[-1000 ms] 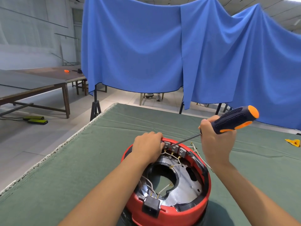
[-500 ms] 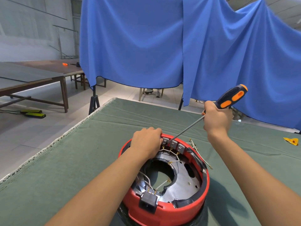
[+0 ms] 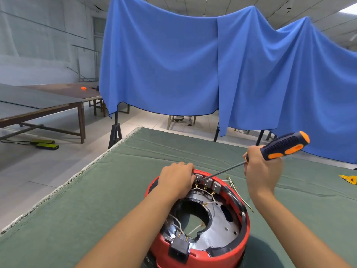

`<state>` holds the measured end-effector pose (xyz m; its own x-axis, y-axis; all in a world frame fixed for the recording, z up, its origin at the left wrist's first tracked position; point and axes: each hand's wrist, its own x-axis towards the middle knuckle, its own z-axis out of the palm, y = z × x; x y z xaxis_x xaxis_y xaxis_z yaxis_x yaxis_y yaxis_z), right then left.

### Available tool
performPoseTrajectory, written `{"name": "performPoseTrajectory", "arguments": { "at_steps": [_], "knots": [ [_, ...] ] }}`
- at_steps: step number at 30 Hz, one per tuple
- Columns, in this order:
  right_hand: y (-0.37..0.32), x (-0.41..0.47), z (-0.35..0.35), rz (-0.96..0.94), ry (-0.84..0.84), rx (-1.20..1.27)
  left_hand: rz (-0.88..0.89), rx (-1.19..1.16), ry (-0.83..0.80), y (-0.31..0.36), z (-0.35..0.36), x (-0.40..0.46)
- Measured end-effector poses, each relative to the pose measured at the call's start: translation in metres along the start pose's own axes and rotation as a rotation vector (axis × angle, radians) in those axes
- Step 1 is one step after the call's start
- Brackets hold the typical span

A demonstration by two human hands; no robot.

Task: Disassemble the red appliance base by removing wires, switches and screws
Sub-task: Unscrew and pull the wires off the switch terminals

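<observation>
On the green felt tabletop (image 3: 96,190), near its front edge, sits the red appliance base (image 3: 228,254), open side up. At left, my left hand (image 3: 176,179) curls over its far rim, fingers bent around the edge, apparently to brace the housing against the tool. At centre, the screwdriver (image 3: 280,147) tip meets the leftmost of three grey switches (image 3: 206,182), white wires (image 3: 201,189) trailing below them. At right, my right hand (image 3: 260,169) grips the handle's neck, angled low, probably for prying leverage.
</observation>
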<state>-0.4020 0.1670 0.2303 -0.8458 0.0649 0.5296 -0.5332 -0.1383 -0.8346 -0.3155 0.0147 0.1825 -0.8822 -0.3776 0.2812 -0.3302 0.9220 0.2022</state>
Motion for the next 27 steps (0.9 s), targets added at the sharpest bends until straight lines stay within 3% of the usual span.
{"name": "performPoseTrajectory", "arguments": {
  "at_steps": [8,20,27],
  "knots": [
    [-0.007,-0.004,-0.001,-0.078,-0.069,-0.007,-0.011,0.008,0.011,0.002,0.000,-0.001],
    [0.005,0.042,0.021,0.105,-0.051,-0.165,-0.009,0.003,0.016,0.002,0.001,0.000],
    [0.002,0.045,0.024,0.110,-0.101,-0.168,-0.017,-0.021,0.003,0.003,-0.002,-0.002]
  ]
}}
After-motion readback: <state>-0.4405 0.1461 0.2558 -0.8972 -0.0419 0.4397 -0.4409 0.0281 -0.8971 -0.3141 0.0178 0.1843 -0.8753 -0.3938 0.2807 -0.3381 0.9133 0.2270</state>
